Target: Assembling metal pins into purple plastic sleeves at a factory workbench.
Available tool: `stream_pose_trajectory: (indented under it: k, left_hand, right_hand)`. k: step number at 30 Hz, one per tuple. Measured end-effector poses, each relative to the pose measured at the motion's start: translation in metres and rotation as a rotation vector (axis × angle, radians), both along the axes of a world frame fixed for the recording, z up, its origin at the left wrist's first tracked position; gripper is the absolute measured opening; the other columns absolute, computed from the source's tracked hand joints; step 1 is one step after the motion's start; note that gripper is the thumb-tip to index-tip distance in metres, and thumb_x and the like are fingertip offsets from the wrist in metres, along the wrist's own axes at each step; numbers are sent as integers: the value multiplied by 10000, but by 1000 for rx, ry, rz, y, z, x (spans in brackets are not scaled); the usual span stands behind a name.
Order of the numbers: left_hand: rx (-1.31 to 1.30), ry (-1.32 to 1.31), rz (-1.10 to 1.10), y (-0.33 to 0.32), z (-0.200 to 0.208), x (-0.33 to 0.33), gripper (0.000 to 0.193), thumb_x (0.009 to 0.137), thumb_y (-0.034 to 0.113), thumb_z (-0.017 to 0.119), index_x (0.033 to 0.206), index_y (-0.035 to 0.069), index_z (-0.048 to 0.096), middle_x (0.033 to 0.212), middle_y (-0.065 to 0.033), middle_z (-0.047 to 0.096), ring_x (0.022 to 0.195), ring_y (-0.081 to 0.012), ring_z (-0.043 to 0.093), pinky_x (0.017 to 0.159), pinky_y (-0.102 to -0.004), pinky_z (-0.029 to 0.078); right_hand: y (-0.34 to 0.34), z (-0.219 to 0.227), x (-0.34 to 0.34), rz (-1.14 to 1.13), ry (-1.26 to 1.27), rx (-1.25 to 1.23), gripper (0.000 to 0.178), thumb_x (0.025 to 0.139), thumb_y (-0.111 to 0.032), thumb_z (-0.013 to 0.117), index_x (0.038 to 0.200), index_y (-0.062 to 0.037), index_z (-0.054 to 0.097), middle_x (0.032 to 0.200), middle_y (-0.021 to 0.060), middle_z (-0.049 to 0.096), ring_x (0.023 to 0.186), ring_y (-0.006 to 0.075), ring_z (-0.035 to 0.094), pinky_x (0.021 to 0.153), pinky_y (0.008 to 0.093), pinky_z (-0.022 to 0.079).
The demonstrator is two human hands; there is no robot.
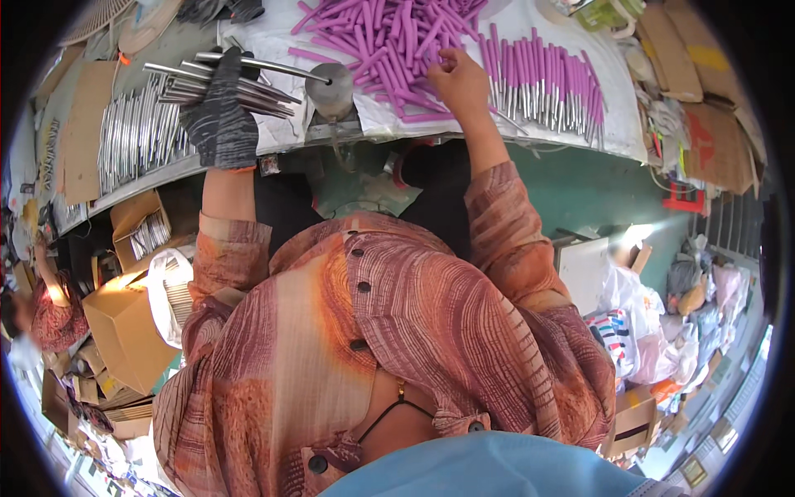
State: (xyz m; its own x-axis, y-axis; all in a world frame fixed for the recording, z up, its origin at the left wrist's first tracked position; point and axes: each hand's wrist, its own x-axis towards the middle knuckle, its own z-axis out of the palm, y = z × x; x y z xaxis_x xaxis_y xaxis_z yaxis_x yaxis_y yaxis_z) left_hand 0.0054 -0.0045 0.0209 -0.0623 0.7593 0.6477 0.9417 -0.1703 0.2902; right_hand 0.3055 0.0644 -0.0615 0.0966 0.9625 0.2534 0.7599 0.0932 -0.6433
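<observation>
My left hand point(220, 124), in a dark grey knit glove, is closed round a bundle of thin metal tubes point(184, 89). One metal tube point(273, 66) above the bundle reaches across to the top of a round metal fixture point(330, 101) at the table's edge. My bare right hand point(460, 81) is at the right side of a loose heap of pink tubes point(387, 40), with thumb and fingertips pinched together. Whatever lies between those fingertips is too small to make out. Right of this hand, metal rods with pink sleeves point(542, 79) lie in a row.
A row of bare metal tubes point(137, 128) lies on the table left of my gloved hand. Cardboard point(89, 124) stands beyond it. Below are an open carton point(124, 323) and a white bag point(171, 294). Another person point(58, 315) is at far left; plastic bags point(638, 331) fill the right.
</observation>
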Motion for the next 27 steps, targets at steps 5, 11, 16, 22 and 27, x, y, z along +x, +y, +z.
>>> stream_pose_trajectory:
  k: [5, 11, 16, 22, 27]
  left_hand:
    - [17, -961, -274, -2, 16, 28, 186, 746, -13, 698, 922, 23, 648, 839, -24, 662, 761, -79, 602, 718, -219, 471]
    - [-332, -1144, -379, -4, 10, 48, 189, 772, 61, 700, 948, 18, 647, 822, -47, 659, 740, -110, 615, 632, -234, 482]
    - [-439, -1373, -438, -5, 8, 44, 254, 775, 115, 704, 1010, 32, 653, 837, -37, 650, 730, -111, 597, 622, -241, 468]
    - [-472, -1410, -453, -5, 13, 44, 247, 781, 105, 692, 1010, 25, 646, 832, -43, 648, 735, -118, 597, 645, -248, 478]
    - [-516, -1641, -528, -7, 23, 47, 202, 764, 91, 705, 941, 20, 641, 740, -63, 644, 623, -128, 605, 545, -245, 483]
  right_hand:
    - [-26, 80, -26, 277, 839, -222, 248, 791, -131, 625, 998, 5, 613, 764, 30, 622, 686, 82, 585, 602, 223, 466]
    - [-44, 133, -48, 584, 562, -59, 265, 816, -159, 671, 1016, 8, 618, 788, 9, 624, 691, 52, 555, 606, 206, 453]
    - [-48, 155, -56, 615, 464, -76, 262, 793, -156, 703, 996, -1, 645, 804, 17, 643, 689, 44, 548, 587, 193, 438]
    - [-35, 187, -66, 741, -35, 90, 206, 833, -180, 648, 947, -9, 661, 721, 21, 625, 641, 64, 535, 553, 217, 429]
    - [-30, 244, -117, 870, -776, 219, 279, 892, -251, 516, 941, 15, 584, 792, 136, 603, 725, 228, 577, 639, 322, 456]
